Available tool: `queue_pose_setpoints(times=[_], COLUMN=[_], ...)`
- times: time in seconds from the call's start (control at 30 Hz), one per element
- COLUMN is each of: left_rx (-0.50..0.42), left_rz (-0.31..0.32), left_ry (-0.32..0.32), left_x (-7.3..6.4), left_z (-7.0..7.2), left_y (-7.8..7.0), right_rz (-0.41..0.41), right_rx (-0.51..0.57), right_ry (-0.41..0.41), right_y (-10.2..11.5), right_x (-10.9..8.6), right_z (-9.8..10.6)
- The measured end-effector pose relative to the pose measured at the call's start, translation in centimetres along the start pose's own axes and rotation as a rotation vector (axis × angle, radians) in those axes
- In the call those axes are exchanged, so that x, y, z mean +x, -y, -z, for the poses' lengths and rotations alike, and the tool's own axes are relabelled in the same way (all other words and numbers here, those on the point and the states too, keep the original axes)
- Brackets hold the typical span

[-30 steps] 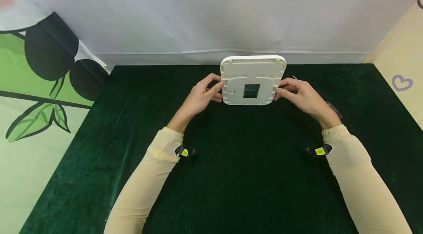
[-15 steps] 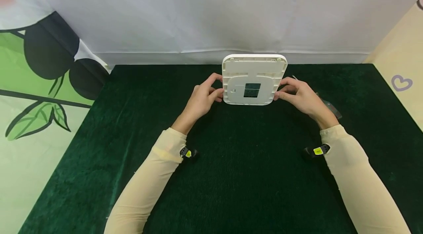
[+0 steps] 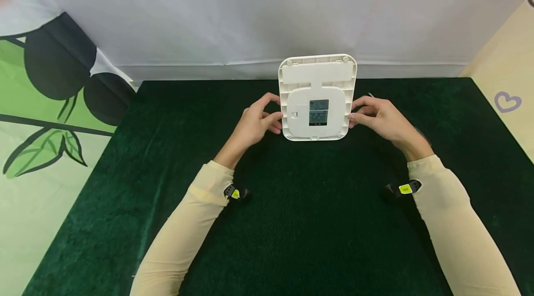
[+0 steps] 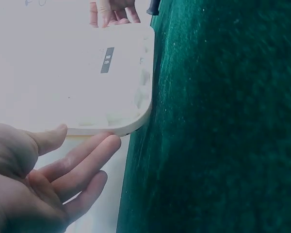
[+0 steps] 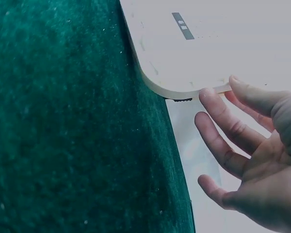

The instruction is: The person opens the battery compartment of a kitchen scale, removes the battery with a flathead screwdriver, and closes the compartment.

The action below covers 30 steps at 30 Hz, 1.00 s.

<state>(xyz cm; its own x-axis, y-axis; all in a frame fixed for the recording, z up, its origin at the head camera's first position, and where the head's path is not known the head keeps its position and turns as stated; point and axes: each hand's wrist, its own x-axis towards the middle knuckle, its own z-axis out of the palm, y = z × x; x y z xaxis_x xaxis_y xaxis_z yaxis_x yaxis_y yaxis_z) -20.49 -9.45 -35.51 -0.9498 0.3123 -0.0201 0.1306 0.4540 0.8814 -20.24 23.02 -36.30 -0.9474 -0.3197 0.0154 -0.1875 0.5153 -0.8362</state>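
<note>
A flat white plastic device (image 3: 317,73) with rounded corners, a ribbed rim and a dark label (image 3: 319,112) stands tilted up near the back of the table, its underside facing me. My left hand (image 3: 254,124) pinches its left edge between thumb and fingers. On the opposite edge, my right hand (image 3: 381,117) holds it with the thumb in front. In the left wrist view, the left thumb (image 4: 53,141) lies at the device's rim. The right wrist view shows the right thumb and fingertips at the rim, other fingers spread below. The device's far face is hidden.
Dark green cloth (image 3: 313,222) covers the table, and a white sheet (image 3: 233,22) hangs behind its back edge. A thin pale tip (image 3: 371,95) shows just beyond the right hand; the rest of that object is mostly hidden behind the hand and wrist.
The device has tilted further, its top edge rising and its bottom edge dropping, so more of the underside faces me. Both hands keep hold of the sides.
</note>
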Motion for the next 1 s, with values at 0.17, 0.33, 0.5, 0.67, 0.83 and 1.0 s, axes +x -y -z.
queue_pose_setpoints(times=[0.17,0.33,0.5,0.67,0.83,1.0], left_rx=[-0.031,-0.073,-0.117,-0.171,-0.196,-0.166], left_rz=[0.053,0.102,0.161,0.215,0.287,0.319], left_ry=[0.005,0.036,0.088,0.167,0.229,0.25], left_x=[-0.01,-0.01,0.14,0.17,0.22,0.28], left_z=[-0.17,-0.41,-0.44,-0.34,-0.37,-0.56], left_y=[-0.07,-0.16,-0.1,0.07,0.47,0.76], right_rz=[-0.054,-0.112,-0.184,-0.249,-0.297,-0.326], right_rx=[0.012,0.021,0.038,0.069,0.063,0.032], right_ry=[0.01,0.04,0.077,0.121,0.169,0.218], right_y=[0.13,0.12,0.25,0.18,-0.14,-0.36], right_x=[-0.01,0.0,-0.08,-0.09,0.05,0.33], right_z=[0.03,0.16,0.3,0.34,0.15,0.07])
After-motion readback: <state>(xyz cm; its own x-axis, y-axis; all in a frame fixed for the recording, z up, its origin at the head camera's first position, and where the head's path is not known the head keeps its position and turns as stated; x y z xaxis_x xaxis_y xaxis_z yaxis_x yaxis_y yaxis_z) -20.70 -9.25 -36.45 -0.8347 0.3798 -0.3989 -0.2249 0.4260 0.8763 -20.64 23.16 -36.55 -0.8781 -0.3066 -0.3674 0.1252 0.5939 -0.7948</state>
